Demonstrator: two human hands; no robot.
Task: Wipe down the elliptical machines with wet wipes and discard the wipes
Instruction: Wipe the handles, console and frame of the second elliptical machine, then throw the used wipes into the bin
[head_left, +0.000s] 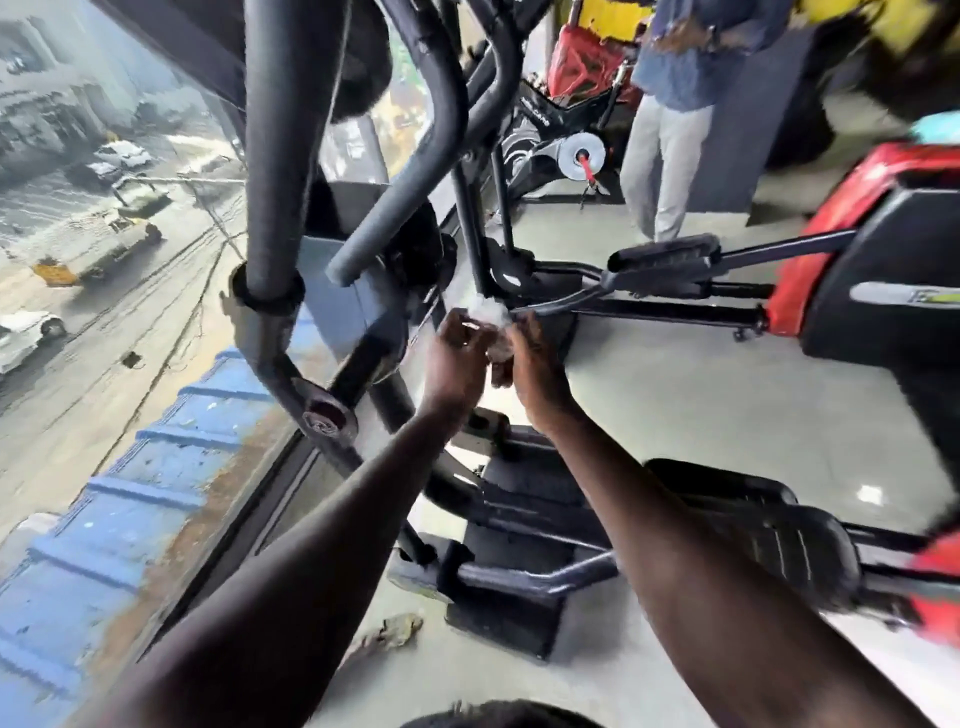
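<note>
I look down over a black elliptical machine; its thick handlebar rises at the upper left and its pedals lie below my arms. Both my hands meet in front of me above the machine's frame. My left hand and my right hand both pinch a crumpled white wet wipe between their fingertips. Part of the wipe is hidden behind my fingers. A second elliptical with a red and black housing stands just beyond.
A large window on the left looks down on a street. A person in grey trousers stands at the back by a black exercise bike. A scrap of debris lies on the pale floor.
</note>
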